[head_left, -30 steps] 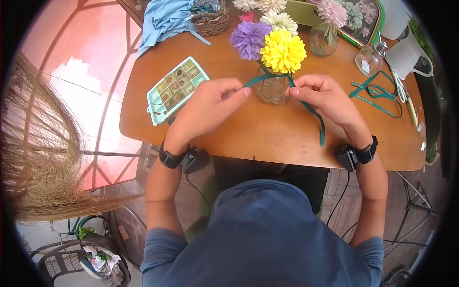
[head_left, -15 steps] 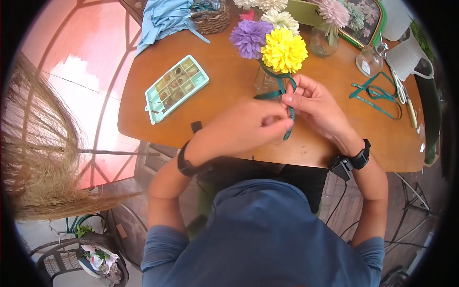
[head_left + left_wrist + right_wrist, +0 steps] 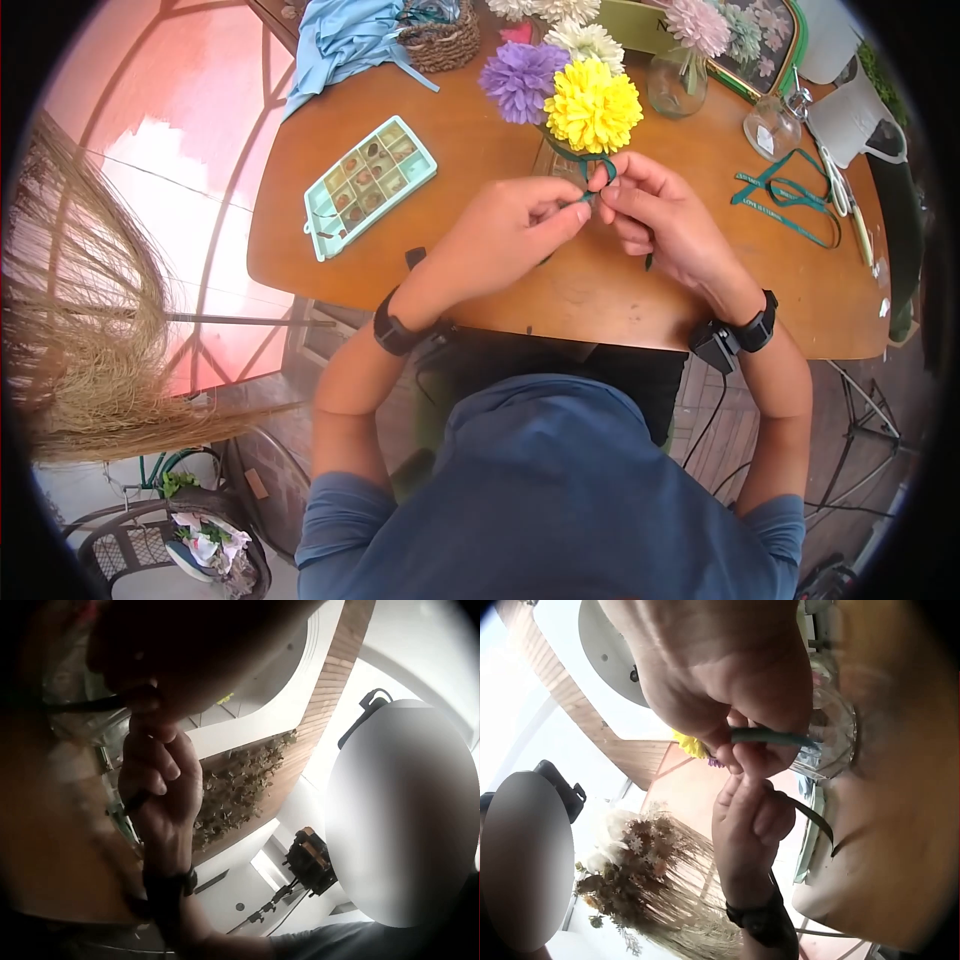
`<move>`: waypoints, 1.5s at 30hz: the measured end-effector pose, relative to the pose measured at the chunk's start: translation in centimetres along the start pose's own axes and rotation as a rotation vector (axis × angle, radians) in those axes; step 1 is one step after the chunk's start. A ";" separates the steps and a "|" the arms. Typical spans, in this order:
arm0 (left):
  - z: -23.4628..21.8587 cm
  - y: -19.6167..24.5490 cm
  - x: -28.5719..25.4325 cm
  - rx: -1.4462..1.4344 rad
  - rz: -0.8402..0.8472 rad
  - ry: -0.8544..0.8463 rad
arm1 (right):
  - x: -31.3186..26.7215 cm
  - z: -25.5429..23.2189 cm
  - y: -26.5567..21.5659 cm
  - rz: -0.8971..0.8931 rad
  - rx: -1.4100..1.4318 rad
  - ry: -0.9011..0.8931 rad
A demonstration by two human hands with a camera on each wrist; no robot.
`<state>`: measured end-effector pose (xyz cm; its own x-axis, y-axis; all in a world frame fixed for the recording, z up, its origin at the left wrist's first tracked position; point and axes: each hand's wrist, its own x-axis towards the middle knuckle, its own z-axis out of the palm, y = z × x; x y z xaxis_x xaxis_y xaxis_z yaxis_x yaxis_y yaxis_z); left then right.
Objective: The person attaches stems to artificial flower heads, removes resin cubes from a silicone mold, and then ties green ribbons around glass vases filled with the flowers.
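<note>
The head view takes in the tabletop, while much of the clear glass vase (image 3: 556, 164) is hidden behind the hands there; the right wrist view shows its round glass side more plainly. To the left of the vase, in the head view, lies a pale green plastic tray (image 3: 371, 186) with small compartments holding little pieces. Just above the vase are a purple pompom flower (image 3: 523, 82) and, to its right, a yellow pompom flower (image 3: 594, 106). Well to the right of the vase, a loose green printed ribbon (image 3: 790, 205) lies looped on the brown wooden table (image 3: 465, 130), beyond which stands a pale can with a handle (image 3: 852, 118).

The left hand (image 3: 512, 236), at the near left of the vase, pinches the dark green ribbon (image 3: 590, 196) between thumb and curled fingers — the right wrist view shows one ribbon end hanging free past this hand. The right hand (image 3: 668, 218), at the near right of the vase, also pinches the ribbon, thumb against forefinger, its other fingers bent. The fingertips of both hands meet or nearly meet; which, I cannot tell. The left wrist view is too dark to show the left hand's grip.
</note>
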<state>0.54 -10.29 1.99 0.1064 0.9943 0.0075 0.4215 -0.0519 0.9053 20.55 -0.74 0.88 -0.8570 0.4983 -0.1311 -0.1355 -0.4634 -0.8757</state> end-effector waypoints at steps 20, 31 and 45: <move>0.4 -0.3 0.2 -0.380 -0.016 0.024 | 0.4 0.3 0.9 -0.122 -0.328 0.174; 1.1 -0.1 -0.4 -0.571 -0.102 -0.054 | 0.2 0.7 0.1 0.021 -0.027 0.185; 2.2 -0.7 -0.7 -0.946 -0.109 -0.170 | 0.3 0.3 0.1 0.038 0.111 0.125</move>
<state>2.18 -11.13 0.39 0.2696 0.9587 -0.0906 -0.4550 0.2097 0.8654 20.18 -0.88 0.84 -0.7951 0.5628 -0.2262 -0.1637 -0.5582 -0.8134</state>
